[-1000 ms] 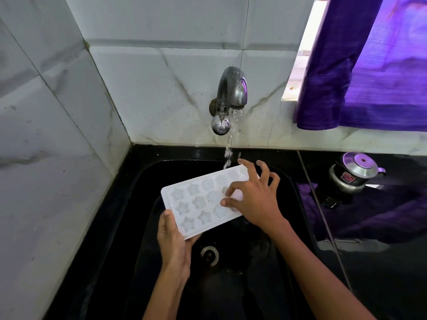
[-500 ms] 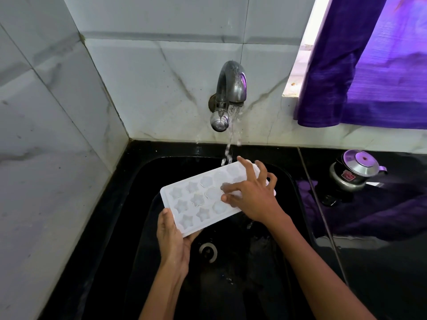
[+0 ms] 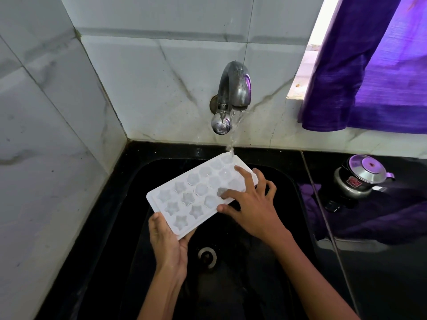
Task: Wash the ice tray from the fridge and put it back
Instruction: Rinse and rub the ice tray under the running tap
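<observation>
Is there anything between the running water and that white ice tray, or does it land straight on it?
Nothing visible blocks it. The stream from the tap falls straight onto the far corner of the ice tray. The right hand rests on the tray nearer the person, clear of the stream; the left hand grips the near end.

Steel pressure cooker (image 3: 362, 179) is seen on black tabletop (image 3: 381, 273) at right; purple curtain (image 3: 374, 65) is hung far right over marble wall tiles (image 3: 138, 72).
</observation>
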